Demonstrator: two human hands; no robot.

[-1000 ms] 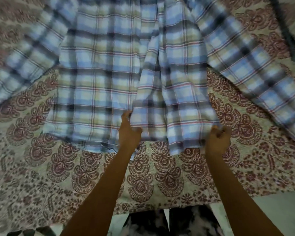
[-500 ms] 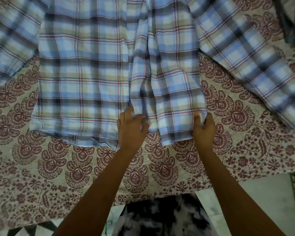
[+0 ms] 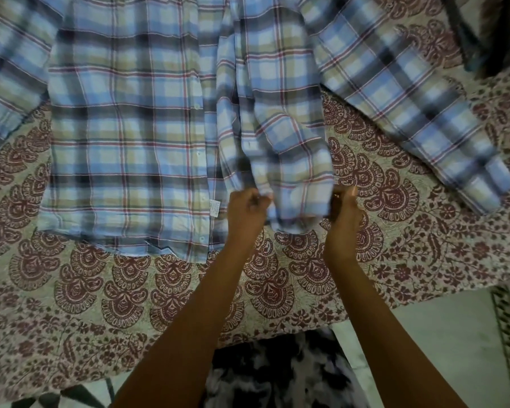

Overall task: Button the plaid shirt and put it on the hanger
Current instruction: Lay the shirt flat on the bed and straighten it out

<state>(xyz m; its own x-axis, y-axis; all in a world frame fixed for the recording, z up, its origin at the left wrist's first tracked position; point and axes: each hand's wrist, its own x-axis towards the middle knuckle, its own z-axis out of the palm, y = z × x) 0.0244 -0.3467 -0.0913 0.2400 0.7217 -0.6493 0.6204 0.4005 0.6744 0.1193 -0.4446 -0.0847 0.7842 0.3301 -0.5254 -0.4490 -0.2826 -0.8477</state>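
1. Plaid shirt (image 3: pixel 124 136) spread face-up on the bed, over a paisley bedspread (image 3: pixel 159 295), collar end toward the far edge, hem toward the near edge.
2. Long axis running near-to-far, straight away from the hands; sleeves fanned out toward the left and right edges.
3. Wearer's-right front panel (image 3: pixel 121 160) lying flat, with its button strip (image 3: pixel 199 154) facing the middle and small pale buttons visible along it.
4. Other front panel (image 3: pixel 289 160) bunched and narrowed, hem lifted slightly off the bedspread.
5. Left hand (image 3: pixel 246 214) closed in a pinch on the inner hem corner of that bunched panel, just beside the button strip.
6. Right hand (image 3: pixel 343 213) clamped on the panel's outer hem corner; hands apart, with the panel's width stretched between them.
7. Probably the step in hand: spreading the loose panel flat so its edge overlaps the button strip.
8. Key relation for that move: the button strip lying just left of the left hand, so the nearer hand for mating the bottom button.
9. No button fastened yet as far as visible; hanger not clearly in view.
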